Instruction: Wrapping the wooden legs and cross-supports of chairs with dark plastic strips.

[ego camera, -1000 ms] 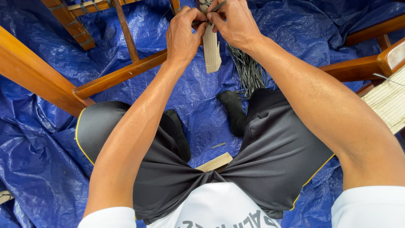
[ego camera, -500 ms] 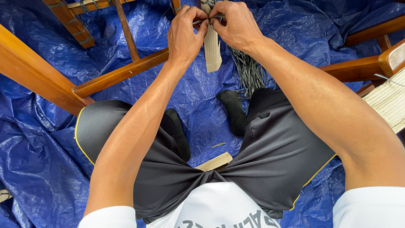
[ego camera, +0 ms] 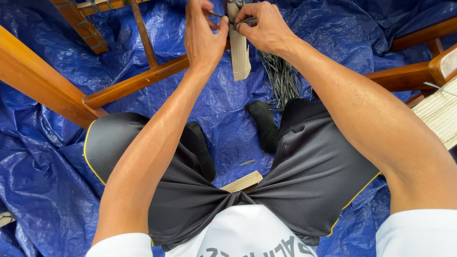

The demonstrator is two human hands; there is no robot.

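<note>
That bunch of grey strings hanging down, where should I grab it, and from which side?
Grab the bundle of grey strands just under the right hand, where they sit tight together. Lower down they fan out loose. Probably come from the right: the flat pale strip hangs close on its left.

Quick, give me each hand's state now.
Left hand: closed, pinching a thin dark strand.
Right hand: closed, pinching the dark strand's other end beside the pale wooden slat.
</note>
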